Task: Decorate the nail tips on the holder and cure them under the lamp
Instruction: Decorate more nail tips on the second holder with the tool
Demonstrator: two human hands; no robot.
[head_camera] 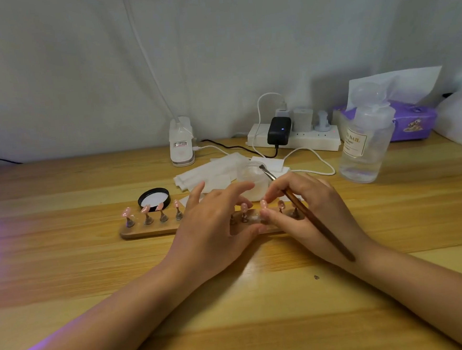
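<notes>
left hand [214,225] fingers spread, loose, over holder [149,229] | right hand [306,210] gripping brush [309,215], fingertips on nail tip [264,204] | wooden table [67,268], white curtain [80,62] behind

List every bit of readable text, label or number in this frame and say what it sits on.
"NAIL": on the label of the clear bottle; a word before it is cut off, and the smaller lines beneath are too blurred to read.
Sticker on the white clip lamp: red and white print, too small to read.
Purple tissue pack: a cartoon picture only, no legible words.
Nothing else carries readable text.
</notes>
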